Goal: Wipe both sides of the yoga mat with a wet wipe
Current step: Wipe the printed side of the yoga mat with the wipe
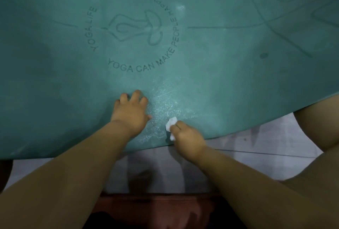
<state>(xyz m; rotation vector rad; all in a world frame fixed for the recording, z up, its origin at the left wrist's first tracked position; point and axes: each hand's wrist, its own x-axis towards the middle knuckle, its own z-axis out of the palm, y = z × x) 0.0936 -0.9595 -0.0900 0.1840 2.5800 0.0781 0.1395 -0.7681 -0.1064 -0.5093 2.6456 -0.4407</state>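
Observation:
A teal yoga mat [55,91] lies flat on the floor and fills most of the view, with a round embossed logo and lettering on its upper face. My left hand [130,112] rests on the mat near its front edge, fingers spread and pressing down. My right hand [187,139] sits just to the right, at the mat's front edge, and pinches a small crumpled white wet wipe [171,125] against the mat. A wet, shiny patch spreads on the mat between and above the two hands.
Pale tiled floor [256,142] shows in front of the mat. My bare knee [322,118] rests on the floor at the right, overlapping the mat's edge. A reddish garment [156,208] lies at the bottom of the view.

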